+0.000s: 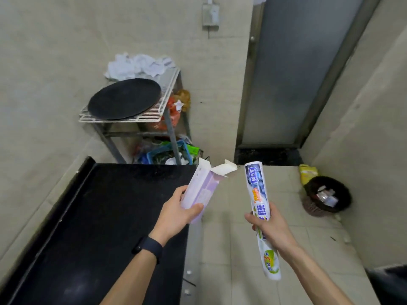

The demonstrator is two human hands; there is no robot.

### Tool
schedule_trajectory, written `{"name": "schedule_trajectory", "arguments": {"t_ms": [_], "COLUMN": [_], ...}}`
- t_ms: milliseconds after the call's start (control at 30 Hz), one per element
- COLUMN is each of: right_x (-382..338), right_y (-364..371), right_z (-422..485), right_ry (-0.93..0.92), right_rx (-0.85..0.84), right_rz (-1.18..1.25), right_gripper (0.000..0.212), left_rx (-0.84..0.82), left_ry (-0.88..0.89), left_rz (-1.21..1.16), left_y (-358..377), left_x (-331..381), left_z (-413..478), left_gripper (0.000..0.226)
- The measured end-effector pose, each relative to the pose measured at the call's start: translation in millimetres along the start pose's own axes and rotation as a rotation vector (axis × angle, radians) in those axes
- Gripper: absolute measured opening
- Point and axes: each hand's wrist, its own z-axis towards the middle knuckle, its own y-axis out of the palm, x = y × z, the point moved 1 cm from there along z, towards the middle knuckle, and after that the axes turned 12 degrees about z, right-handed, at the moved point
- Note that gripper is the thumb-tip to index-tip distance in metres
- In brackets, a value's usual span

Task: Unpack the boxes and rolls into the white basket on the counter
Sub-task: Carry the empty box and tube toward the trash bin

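head view: left hand grips opened box; right hand grips roll.

A round black flat tray lay on a white wire rack at eleven o'clock, crumpled white papers heaped just behind it. Under the rack sat a blue plastic crate below orange plastic bags. A frosted glass door stood at one o'clock. At three o'clock, a dark round wastebasket stood beside a yellow packet.
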Motion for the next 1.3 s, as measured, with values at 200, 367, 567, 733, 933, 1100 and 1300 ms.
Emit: {"name": "schedule_trajectory", "arguments": {"t_ms": [200, 367, 567, 733, 933, 1100, 1300], "right_x": [-34.6, -65.6, -103.7, -130.8, -136.0, -128.8, -113.9], "right_y": [-43.0, -107.5, -215.6, -301.0, -374.6, -418.2, -472.0], "right_z": [21.1, 59.1, 118.3, 153.9, 192.7, 227.2, 284.4], "right_ry": [-0.061, -0.119, -0.158, -0.204, -0.219, -0.218, -0.132], "right_rx": [0.137, 0.249, 0.334, 0.359, 0.470, 0.538, 0.633], "right_rz": [0.080, 0.135, 0.156, 0.155, 0.238, 0.251, 0.235], "right_gripper": [0.034, 0.034, 0.047, 0.045, 0.048, 0.038, 0.044], "left_rx": [-0.067, -0.136, -0.204, -0.254, -0.338, -0.425, -0.565], "left_ry": [0.134, 0.266, 0.365, 0.433, 0.457, 0.461, 0.423], "left_rz": [0.061, 0.095, 0.123, 0.143, 0.149, 0.160, 0.176], "left_y": [25.6, 80.8, 165.5, 215.3, 273.9, 331.3, 408.1], "left_x": [60.5, 138.0, 251.2, 335.3, 393.5, 423.1, 448.3], "left_z": [69.0, 124.9, 189.4, 229.6, 269.9, 311.8, 382.0], "left_gripper": [0.057, 0.058, 0.058, 0.060, 0.064, 0.060, 0.064]}}
